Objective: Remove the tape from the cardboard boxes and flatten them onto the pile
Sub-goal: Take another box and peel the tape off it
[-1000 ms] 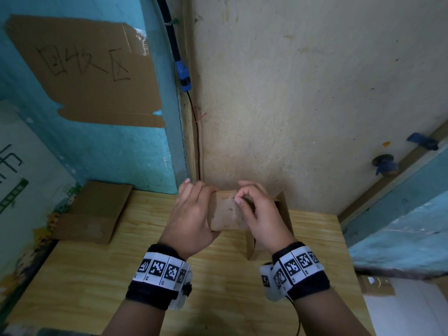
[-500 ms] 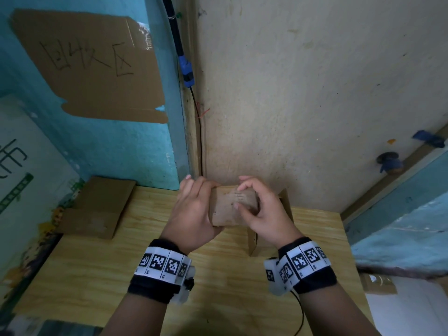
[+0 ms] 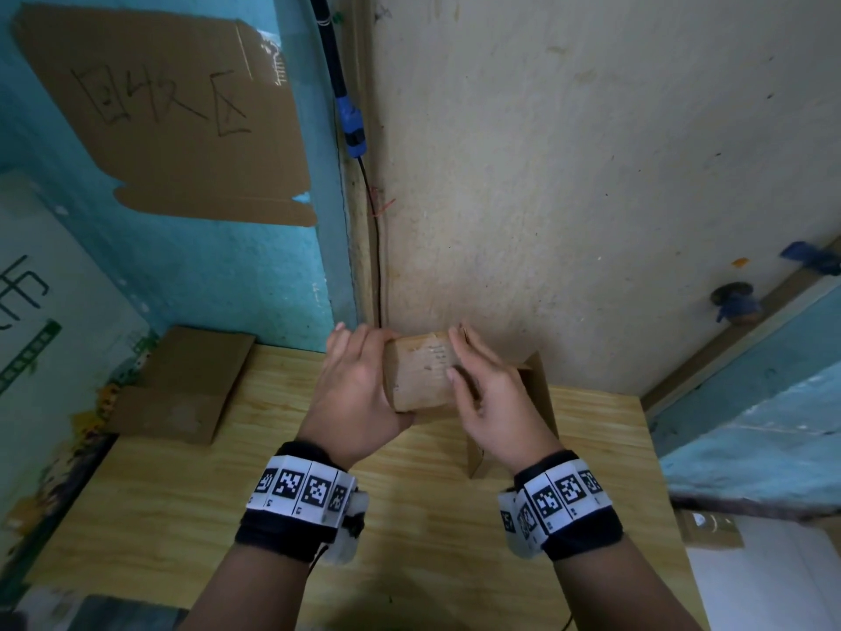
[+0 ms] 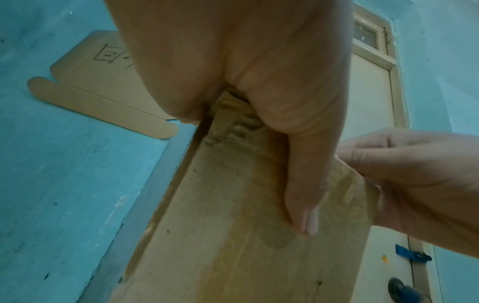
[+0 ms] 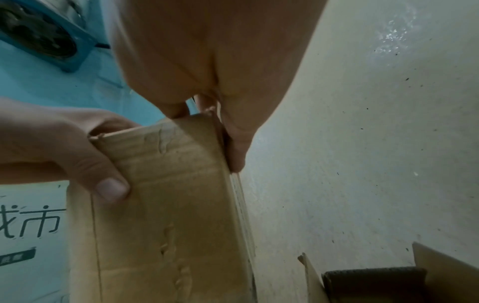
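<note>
I hold a small brown cardboard box (image 3: 421, 373) above the wooden table (image 3: 191, 507), close to the wall corner. My left hand (image 3: 364, 357) grips its left end, thumb (image 4: 303, 196) lying along the near face (image 4: 228, 235). My right hand (image 3: 459, 357) grips the right end, fingers over the top edge and thumb (image 5: 237, 151) against the side. The right wrist view shows the box (image 5: 168, 205) dented, with the left thumb (image 5: 111, 187) on it. I cannot make out any tape. Flattened cardboard (image 3: 182, 384) lies at the table's back left.
A second box (image 3: 539, 398), open, stands on the table just behind my right hand; the right wrist view shows this box (image 5: 376, 283) at lower right. A cardboard sign (image 3: 168, 116) hangs on the blue wall. A black cable (image 3: 375, 266) runs down the corner.
My right hand has slid from the box's front face to its right end, uncovering that face. Both hands and the box sit slightly higher and farther from me.
</note>
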Motion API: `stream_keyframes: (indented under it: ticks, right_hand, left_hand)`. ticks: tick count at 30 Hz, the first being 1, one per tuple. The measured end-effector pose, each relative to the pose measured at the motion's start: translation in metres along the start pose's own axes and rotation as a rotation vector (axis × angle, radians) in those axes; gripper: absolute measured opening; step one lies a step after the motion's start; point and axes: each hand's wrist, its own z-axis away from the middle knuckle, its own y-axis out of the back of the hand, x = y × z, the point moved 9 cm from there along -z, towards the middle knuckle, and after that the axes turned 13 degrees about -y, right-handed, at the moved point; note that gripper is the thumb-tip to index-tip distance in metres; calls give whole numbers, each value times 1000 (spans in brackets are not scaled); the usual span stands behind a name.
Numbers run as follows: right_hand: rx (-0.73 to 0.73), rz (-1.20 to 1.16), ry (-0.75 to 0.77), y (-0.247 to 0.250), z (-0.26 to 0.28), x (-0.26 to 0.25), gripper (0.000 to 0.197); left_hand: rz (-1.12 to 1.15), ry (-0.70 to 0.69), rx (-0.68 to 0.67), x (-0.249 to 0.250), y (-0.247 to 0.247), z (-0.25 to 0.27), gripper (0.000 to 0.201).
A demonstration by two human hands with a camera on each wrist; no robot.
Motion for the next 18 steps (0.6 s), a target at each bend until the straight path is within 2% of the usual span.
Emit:
stream_keyframes:
  ticks: [2,6,9,12,18]
  right_hand:
    - [21,-18,14,2,-1,4,56]
    - [-106,-174,-28,-4,-5,14,68]
    - [-102,-190,-22,-4,-8,14,69]
    - [-34,-105,-4,-2,-8,10,61]
    - [199,74,159,8,2,-5,36]
  left_hand:
    - [-17,-7,-18,2,0,1,95]
    - [-23,-17,-16,1,0,4,92]
    - [-48,-25,-15,-2,-2,3,90]
    - [-78,-25,10,-3,-1,1,89]
    - [-64,-15,6,1,2,1,96]
